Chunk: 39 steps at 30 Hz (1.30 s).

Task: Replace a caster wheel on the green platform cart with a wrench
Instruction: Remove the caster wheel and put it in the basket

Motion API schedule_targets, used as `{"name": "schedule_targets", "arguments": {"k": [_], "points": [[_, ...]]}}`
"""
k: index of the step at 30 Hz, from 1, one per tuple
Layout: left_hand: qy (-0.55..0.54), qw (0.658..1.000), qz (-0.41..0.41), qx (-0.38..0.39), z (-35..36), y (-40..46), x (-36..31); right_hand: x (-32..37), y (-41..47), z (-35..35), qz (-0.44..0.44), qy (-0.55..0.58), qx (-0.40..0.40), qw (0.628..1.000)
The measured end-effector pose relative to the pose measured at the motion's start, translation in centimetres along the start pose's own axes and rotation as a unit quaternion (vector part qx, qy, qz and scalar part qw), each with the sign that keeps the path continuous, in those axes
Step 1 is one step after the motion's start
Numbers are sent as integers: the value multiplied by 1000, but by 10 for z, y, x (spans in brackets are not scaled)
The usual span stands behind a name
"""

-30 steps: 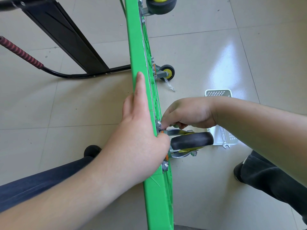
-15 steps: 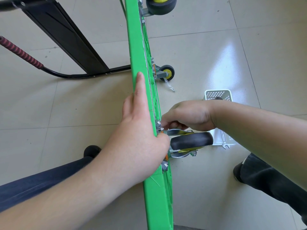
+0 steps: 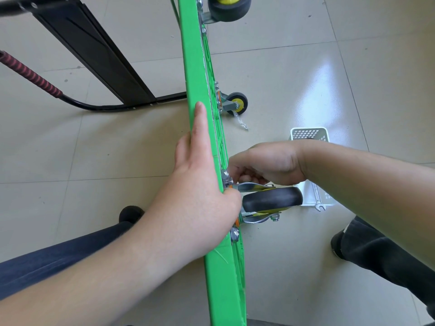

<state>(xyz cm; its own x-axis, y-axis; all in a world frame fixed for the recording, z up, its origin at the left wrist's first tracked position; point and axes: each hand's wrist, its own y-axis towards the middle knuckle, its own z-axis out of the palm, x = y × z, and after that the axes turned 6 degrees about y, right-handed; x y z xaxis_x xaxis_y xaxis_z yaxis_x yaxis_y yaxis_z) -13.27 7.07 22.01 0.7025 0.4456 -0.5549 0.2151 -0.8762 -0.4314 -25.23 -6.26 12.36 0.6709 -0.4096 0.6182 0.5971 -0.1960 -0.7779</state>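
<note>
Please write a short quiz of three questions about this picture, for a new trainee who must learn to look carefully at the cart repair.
1. True or false: the green cart stands on its edge, with its casters pointing sideways.
2. Where does the wrench lie? A) in the right hand; B) in the white basket on the floor; C) on the cart's handle.
3. Fill in: the left hand rests flat on the cart's ____.

Key
1. True.
2. B. The right hand's fingers are at the mounting hardware above the near caster wheel; no wrench shows in it.
3. Edge, with the index finger stretched along it.
</note>
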Motion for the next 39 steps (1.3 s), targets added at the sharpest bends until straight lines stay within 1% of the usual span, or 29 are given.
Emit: {"name": "schedule_targets", "arguments": {"k": [4, 8, 14, 17, 19, 21, 25, 28, 35, 39], "points": [[-3, 1000, -3, 2, 0, 0, 0, 1, -2, -2, -24, -26, -16, 999], [2, 1000, -9, -1, 1, 0, 0, 3, -2, -3, -45, -24, 4, 999], [1, 1000, -2, 1, 0, 0, 0, 1, 0, 0, -34, -8, 26, 999], [-3, 1000, -1, 1, 0, 1, 2, 0, 2, -1, -20, -2, 2, 1000], [-2, 1000, -1, -1, 1, 1, 3, 0, 1, 0, -6, -18, -12, 1000], [-2, 1000, -1, 0, 1, 0, 2, -1, 1, 0, -13, -25, -15, 999], [-1, 1000, -2, 0, -1, -1, 0, 0, -1, -4, -46, -11, 0, 999], [-2, 1000, 0, -3, -1, -1, 0, 2, 0, -2, -50, -20, 19, 998], [0, 1000, -6, -2, -3, -3, -3, -4, 4, -2, -29, 11, 45, 999], [-8, 1000, -8, -1, -3, -2, -2, -5, 1, -2, 18, 46, 50, 998]]}}
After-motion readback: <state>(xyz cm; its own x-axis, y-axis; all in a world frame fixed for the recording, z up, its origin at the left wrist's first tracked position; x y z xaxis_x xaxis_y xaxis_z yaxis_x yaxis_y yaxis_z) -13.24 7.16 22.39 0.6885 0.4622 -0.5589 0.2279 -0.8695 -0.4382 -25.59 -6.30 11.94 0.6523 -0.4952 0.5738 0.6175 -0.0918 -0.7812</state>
